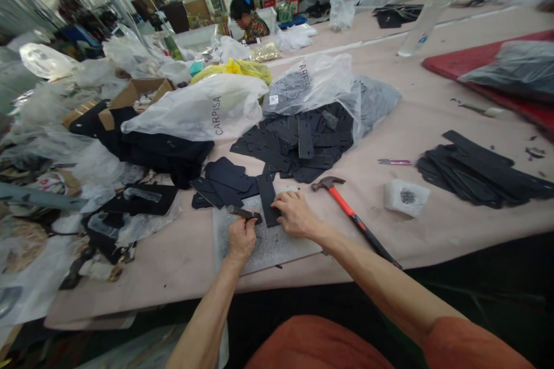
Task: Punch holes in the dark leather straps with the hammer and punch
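Observation:
My left hand [241, 237] is closed round a short dark metal tool [244, 214] that lies nearly flat over a grey pitted cutting slab [277, 248]. My right hand [294, 213] presses a narrow black strip [268, 200] onto that slab, fingers curled on the strip's right edge. The tool's tip sits just left of the strip. A hammer [355, 220] with a red and black handle lies on the table to the right of my right hand.
A heap of black cut pieces [298, 141] lies behind the slab, with white CARPISA bags [208, 109] beyond. Stacked black strips [485, 170] sit at right, beside a white roll [405, 196] and a pink-handled tool [393, 162]. Another person [246, 18] sits far back.

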A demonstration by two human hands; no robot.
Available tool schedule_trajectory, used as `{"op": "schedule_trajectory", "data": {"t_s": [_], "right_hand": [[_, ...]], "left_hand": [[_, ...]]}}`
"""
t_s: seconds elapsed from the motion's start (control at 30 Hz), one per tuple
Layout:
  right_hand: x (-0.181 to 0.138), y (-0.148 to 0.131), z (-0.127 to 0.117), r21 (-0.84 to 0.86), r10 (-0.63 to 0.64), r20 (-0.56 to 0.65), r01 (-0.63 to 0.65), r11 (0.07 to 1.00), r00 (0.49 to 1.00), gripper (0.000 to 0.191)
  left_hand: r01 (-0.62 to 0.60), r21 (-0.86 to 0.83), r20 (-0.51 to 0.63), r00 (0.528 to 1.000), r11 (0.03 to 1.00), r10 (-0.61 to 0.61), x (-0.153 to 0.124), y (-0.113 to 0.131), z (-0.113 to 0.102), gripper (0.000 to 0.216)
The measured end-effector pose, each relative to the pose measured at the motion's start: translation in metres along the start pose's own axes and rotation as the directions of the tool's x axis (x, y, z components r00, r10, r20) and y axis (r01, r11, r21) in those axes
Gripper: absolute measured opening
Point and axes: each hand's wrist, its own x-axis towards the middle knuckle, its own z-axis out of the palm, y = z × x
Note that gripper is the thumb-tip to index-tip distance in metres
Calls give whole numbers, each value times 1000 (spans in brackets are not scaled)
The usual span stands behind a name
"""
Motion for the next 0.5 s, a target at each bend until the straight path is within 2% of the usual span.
{"op": "schedule_trajectory", "data": {"t_s": [0.1,0.27,0.5], "right_hand": [[-6,-5,3,-41,-4,13,4,999,1000,28],[-9,-9,10,-50,29,3,-29,998,1000,21],[-14,-10,19,-7,66,-27,-66,998,997,16]], "left_hand": [[-2,-39,-12,1000,999,1,2,5,5,23],[-21,-77,88,996,997,28,11,8,20,24],[-28,-97,75,997,995,36,13,4,26,22]]}}
